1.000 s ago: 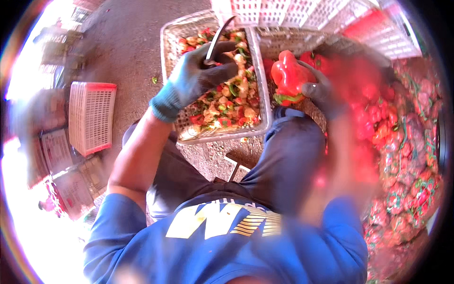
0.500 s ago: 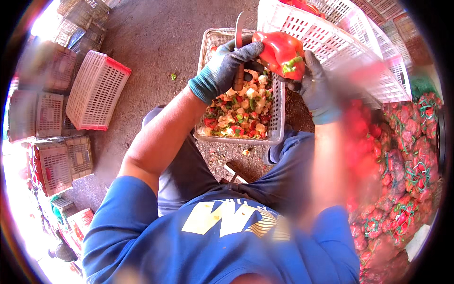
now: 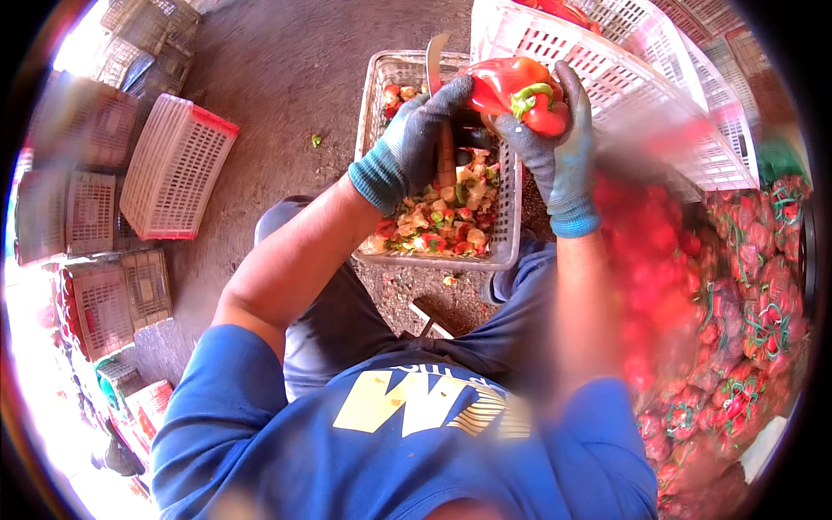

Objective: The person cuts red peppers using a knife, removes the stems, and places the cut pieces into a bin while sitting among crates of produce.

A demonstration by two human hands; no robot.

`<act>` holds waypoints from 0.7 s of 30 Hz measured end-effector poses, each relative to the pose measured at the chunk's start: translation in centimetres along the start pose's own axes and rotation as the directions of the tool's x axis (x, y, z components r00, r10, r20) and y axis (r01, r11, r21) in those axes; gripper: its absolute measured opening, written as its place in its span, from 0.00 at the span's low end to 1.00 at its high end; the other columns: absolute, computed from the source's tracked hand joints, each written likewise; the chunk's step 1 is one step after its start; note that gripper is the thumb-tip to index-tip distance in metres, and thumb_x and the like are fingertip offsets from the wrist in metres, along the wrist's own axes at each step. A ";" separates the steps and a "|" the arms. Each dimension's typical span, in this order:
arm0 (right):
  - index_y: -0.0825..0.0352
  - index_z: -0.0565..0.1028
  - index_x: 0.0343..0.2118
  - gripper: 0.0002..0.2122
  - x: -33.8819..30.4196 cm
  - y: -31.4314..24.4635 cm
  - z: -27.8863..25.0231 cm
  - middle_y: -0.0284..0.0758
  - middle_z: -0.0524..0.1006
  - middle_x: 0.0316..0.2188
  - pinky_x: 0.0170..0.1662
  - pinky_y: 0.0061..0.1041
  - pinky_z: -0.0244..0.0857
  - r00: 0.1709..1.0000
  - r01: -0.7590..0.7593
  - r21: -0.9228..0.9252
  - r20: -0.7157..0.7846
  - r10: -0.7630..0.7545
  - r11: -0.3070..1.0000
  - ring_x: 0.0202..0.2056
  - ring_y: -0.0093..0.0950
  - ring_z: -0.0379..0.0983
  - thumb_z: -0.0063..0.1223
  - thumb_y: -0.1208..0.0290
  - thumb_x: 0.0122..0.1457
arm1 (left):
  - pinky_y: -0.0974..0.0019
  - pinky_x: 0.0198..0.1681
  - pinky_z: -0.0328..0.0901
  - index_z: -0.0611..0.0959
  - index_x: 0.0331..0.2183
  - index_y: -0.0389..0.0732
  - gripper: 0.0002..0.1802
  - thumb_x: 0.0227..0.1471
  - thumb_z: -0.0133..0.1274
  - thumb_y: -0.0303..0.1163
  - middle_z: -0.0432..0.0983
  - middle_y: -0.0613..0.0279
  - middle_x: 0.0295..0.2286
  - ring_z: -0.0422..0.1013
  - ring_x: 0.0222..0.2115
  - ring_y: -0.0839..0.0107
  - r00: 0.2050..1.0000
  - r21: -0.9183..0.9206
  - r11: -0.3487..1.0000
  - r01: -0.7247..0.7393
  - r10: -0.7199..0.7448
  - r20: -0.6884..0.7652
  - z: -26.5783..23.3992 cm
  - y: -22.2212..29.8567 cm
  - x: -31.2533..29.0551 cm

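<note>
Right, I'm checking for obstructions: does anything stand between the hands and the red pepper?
Only the gloves visibly do: the right hand grips the pepper, and the left hand, holding the knife, is at the pepper's left end.

At one o'clock the pepper (image 3: 507, 82) is gleaming, glossy and smooth; at twelve the knife (image 3: 433, 66) is showing metal; at ten a crate (image 3: 171, 169) is looking plastic; at six the shirt (image 3: 390, 459) is showing matt cloth
</note>
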State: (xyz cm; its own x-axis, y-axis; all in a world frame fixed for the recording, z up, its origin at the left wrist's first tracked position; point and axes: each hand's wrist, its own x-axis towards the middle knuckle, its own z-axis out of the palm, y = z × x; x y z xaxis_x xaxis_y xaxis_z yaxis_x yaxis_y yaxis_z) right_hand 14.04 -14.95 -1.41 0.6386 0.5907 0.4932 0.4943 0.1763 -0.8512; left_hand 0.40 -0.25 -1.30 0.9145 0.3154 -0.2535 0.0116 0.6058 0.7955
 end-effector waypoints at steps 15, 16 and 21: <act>0.69 0.70 0.55 0.35 -0.6 -0.2 -3.9 0.41 0.78 0.48 0.55 0.31 0.71 0.997 0.059 -0.157 -0.034 -0.065 0.986 0.49 0.31 0.76 0.76 0.62 0.45 | 0.76 0.29 0.67 0.83 0.44 0.36 0.13 0.62 0.58 0.34 0.77 0.72 0.29 0.70 0.27 0.85 0.984 0.754 0.645 -0.124 -0.018 0.178 0.7 2.2 -2.2; 0.69 0.71 0.54 0.35 -0.7 -0.1 -3.8 0.41 0.78 0.48 0.54 0.32 0.71 0.997 0.075 -0.169 -0.022 -0.079 0.983 0.49 0.32 0.76 0.76 0.62 0.44 | 0.76 0.30 0.67 0.83 0.44 0.37 0.13 0.62 0.58 0.34 0.78 0.72 0.28 0.70 0.27 0.85 0.980 0.805 0.580 -0.128 -0.053 0.194 0.8 2.5 -2.2; 0.69 0.72 0.52 0.33 -0.5 -1.3 -3.4 0.43 0.77 0.47 0.55 0.36 0.70 0.982 0.189 -0.303 0.053 -0.182 0.934 0.49 0.39 0.76 0.76 0.66 0.42 | 0.74 0.31 0.69 0.84 0.43 0.38 0.12 0.62 0.58 0.35 0.79 0.71 0.28 0.72 0.28 0.85 0.982 0.831 0.551 -0.078 -0.100 0.159 0.3 2.2 -2.1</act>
State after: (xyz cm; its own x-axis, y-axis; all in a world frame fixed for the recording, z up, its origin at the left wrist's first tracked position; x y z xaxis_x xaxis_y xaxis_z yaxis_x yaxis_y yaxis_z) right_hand 15.11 -18.16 0.05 0.5061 0.5897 0.6294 0.7613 0.0376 -0.6474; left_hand -1.36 0.21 1.15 0.9614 0.1330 -0.2410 0.2706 -0.2974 0.9156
